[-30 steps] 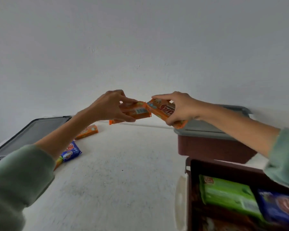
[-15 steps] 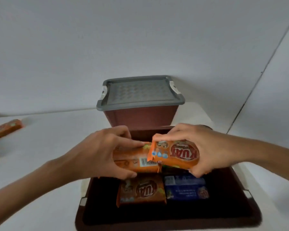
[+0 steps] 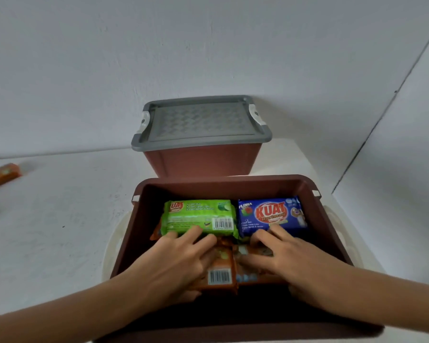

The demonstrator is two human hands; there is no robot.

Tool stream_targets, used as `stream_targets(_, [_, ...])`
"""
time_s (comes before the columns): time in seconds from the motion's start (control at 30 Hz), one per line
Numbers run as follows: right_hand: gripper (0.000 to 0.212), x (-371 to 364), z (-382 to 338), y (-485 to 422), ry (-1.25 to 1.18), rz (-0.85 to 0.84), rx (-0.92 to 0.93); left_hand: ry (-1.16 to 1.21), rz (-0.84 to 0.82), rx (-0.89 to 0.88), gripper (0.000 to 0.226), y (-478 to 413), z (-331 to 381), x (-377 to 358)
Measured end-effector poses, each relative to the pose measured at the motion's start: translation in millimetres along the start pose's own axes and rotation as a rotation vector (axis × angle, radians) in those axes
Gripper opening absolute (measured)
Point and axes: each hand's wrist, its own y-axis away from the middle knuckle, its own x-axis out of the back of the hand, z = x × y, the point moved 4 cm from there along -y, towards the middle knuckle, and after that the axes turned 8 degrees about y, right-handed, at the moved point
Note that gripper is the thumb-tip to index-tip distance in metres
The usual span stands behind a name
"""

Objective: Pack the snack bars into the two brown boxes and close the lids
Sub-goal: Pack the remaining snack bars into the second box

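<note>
White walls (image 3: pixel 208 45) meet in a corner on the right, behind a pale counter (image 3: pixel 60 231) that carries both boxes. At the back, against the wall, stands the closed brown box (image 3: pixel 201 162) with its grey lid (image 3: pixel 201 120) seated on top, a white clip (image 3: pixel 255 115) at each side of the lid. Just in front of it sits the open brown box (image 3: pixel 223 185), lidless, with a white latch handle (image 3: pixel 337 219) hanging off its right wall.

Four snack bars show inside the open box. A green bar (image 3: pixel 198 216) lies at the far left and a blue bar (image 3: pixel 270 215) at the far right, side by side and nearly touching. Nearer the camera, two orange bars lie next to each other: the orange bar with the barcode (image 3: pixel 219 277) on the left and the second orange bar (image 3: pixel 256 274) to its right, mostly covered.

The left hand (image 3: pixel 174 263) lies flat on the barcode bar, its fingers (image 3: pixel 196 235) spread and fairly straight, tips touching the near edge of the green bar. The right hand (image 3: pixel 292 261) rests on the second orange bar, fingers (image 3: pixel 264 235) likewise spread and reaching the near edge of the blue bar. Both thumbs are largely hidden.

Well apart, at the far left edge of the counter, a loose orange bar (image 3: pixel 0 175) lies outside both boxes.
</note>
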Motion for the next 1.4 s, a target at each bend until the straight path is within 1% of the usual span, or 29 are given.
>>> stream_targets(0.03, [0.088,-3.5,0.1,1.5,0.045,0.065,-0.017,0.004,-0.010,-0.006,0.072,-1.5,2.3,-1.3])
stream_targets(0.1, [0.093,-10.8,0.4,1.2,0.049,0.139,-0.040,0.042,-0.030,-0.026,0.072,-4.2,7.3,-4.5])
stream_targets(0.17, [0.093,-15.5,-0.9,-1.1,0.048,0.129,-0.012,0.075,-0.007,-0.039,0.070,-7.5,10.0,-8.0])
stream_targets(0.23, [0.098,-13.5,-1.8,-1.9,0.042,0.115,-0.013,0.116,0.039,-0.044,0.072,-8.4,9.3,-10.9])
stream_targets(0.3, [0.101,-11.0,-2.8,-4.1,0.049,0.134,-0.041,0.139,0.068,-0.059,0.078,-6.8,8.4,-12.1])
stream_targets(0.4, [0.103,-13.4,-3.2,-4.4,0.086,0.186,-0.043,0.172,0.043,-0.084,0.091,-2.0,8.5,-11.1])
stream_targets(0.43, [0.105,-15.1,-3.8,-4.3,0.099,0.195,-0.032,0.188,0.032,-0.079,0.090,-0.5,7.9,-12.3])
stream_targets(0.57, [0.110,-20.3,-4.3,-5.3,0.127,0.209,-0.022,0.264,-0.042,0.015,0.076,-4.5,14.0,5.4])
stream_targets(0.67, [0.112,-20.9,-2.1,-7.1,0.148,0.232,-0.006,0.297,-0.189,0.090,0.069,-8.7,17.4,-0.4])
stream_targets(0.83, [0.113,-17.2,1.5,-6.0,0.169,0.209,0.051,0.287,-0.199,0.121,0.063,-14.5,21.3,1.9])
stream_targets(0.93, [0.115,-13.9,1.0,-4.4,0.137,0.177,0.050,0.250,-0.219,0.104,0.063,-15.0,21.8,1.6])
stream_targets(1.07, [0.117,-13.5,0.5,-5.8,0.109,0.156,0.019,0.275,-0.175,0.106,0.062,-14.3,17.3,4.0])
stream_targets(1.3, [0.113,-10.4,-0.8,-2.7,0.076,0.181,-0.001,0.344,-0.092,0.080,0.059,-11.7,9.6,1.4])
stream_targets(1.37, [0.104,-9.8,1.2,-2.7,0.044,0.176,0.006,0.353,-0.065,0.076,0.057,-13.5,9.1,2.0])
stream_targets(1.4, [0.095,-8.9,3.2,-3.0,0.026,0.159,0.015,0.356,-0.057,0.072,0.055,-13.8,9.1,2.2])
